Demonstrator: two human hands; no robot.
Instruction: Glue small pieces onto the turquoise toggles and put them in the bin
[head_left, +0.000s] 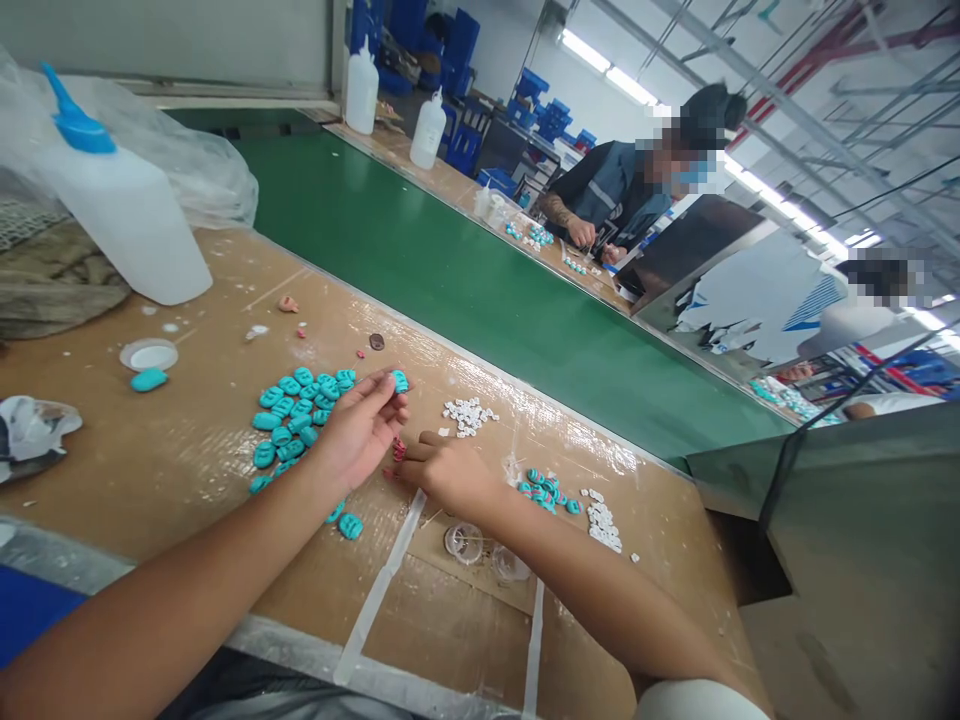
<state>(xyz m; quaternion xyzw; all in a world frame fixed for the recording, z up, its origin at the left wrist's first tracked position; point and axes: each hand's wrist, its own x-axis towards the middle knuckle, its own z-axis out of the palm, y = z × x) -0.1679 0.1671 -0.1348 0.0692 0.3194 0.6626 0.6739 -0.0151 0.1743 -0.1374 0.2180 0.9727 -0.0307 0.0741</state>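
Observation:
My left hand (360, 425) is raised a little over the brown worktop (187, 470) and pinches one small teal piece (400, 381) at its fingertips. A heap of the same teal pieces (296, 415) lies just left of that hand. My right hand (448, 470) rests on the worktop with fingers curled, closed on a tiny reddish piece (398, 449). Beyond the fingers sits a small pile of white bits (468, 415). Right of my right wrist lie finished teal pieces with white parts (547, 490) and another white pile (604, 522).
A white squeeze bottle with a blue cap (124, 215) and a clear plastic bag (187, 160) stand at the back left. A green conveyor belt (465, 290) runs past the worktop. Across it a person (622, 195) works at another bench with two white bottles (427, 130).

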